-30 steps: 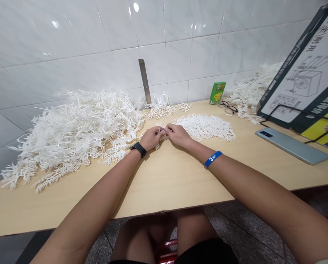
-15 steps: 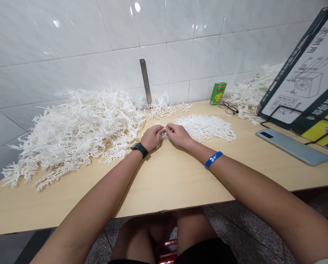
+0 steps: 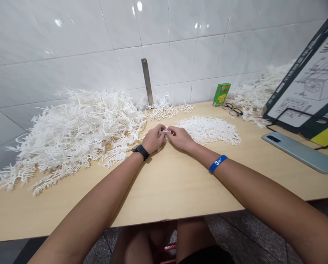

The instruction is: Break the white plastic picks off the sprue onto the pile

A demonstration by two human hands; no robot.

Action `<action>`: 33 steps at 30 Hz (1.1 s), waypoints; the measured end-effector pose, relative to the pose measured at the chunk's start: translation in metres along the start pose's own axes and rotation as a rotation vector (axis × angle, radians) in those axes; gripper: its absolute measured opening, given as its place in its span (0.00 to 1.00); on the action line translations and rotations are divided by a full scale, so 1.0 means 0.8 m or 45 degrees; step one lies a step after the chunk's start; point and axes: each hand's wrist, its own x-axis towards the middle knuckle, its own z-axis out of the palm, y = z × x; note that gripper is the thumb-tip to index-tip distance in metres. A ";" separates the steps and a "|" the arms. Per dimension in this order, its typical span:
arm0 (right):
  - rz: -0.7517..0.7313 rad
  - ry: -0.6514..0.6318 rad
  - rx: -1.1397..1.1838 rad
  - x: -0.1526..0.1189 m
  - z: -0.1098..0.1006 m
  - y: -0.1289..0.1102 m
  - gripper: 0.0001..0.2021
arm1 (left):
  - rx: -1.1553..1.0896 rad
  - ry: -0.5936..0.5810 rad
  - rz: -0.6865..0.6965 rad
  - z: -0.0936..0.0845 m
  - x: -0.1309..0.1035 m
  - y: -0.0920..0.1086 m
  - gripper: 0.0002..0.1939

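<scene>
My left hand and my right hand meet over the middle of the table, fingertips pinched together. Between them shows a small white branched plastic piece, held by both; its far ends are hidden by my fingers. Just right of my right hand spreads a flat heap of short white pieces. To the left rises a large tangled pile of white branched plastic strands, its edge close to my left hand. A smaller scatter of strands lies behind my hands near the wall.
A green drink carton and eyeglasses stand at the back right, with more white strands beside them. A phone lies before a large printed box. A metal bracket is against the tiled wall.
My fingers have shifted slightly around the white piece, and more white strands show between them. The camera view has moved a little; the heaps look the same.
</scene>
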 end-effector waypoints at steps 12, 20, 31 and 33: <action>-0.010 -0.059 0.029 0.000 -0.003 0.001 0.12 | -0.001 -0.017 -0.003 -0.001 -0.003 0.006 0.12; -0.041 -0.097 0.052 0.000 0.000 0.005 0.14 | -0.038 -0.032 0.005 -0.002 -0.002 0.009 0.10; 0.004 -0.039 0.117 -0.005 0.011 -0.005 0.15 | -0.014 0.000 -0.056 -0.007 -0.006 0.015 0.09; 0.016 -0.018 0.128 -0.005 0.015 -0.007 0.15 | -0.017 0.008 -0.074 -0.009 -0.007 0.017 0.10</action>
